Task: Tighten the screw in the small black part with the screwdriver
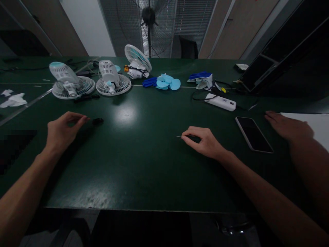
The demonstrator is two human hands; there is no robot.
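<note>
My left hand hovers over the left part of the green table, thumb and fingertips pinched together; whatever is between them is too small to make out. Just right of those fingertips lies a small black object. Around the middle of the table, my right hand pinches a thin, needle-like sliver between thumb and forefinger. Its short pale tip points left. Behind the left hand are two white fan units, lying face down on their round grilles.
Another person's hand rests at the right beside a phone and white paper. Farther back are a white power bank-like box, gloves, light-blue fan blades and a third fan. The table's front edge runs below.
</note>
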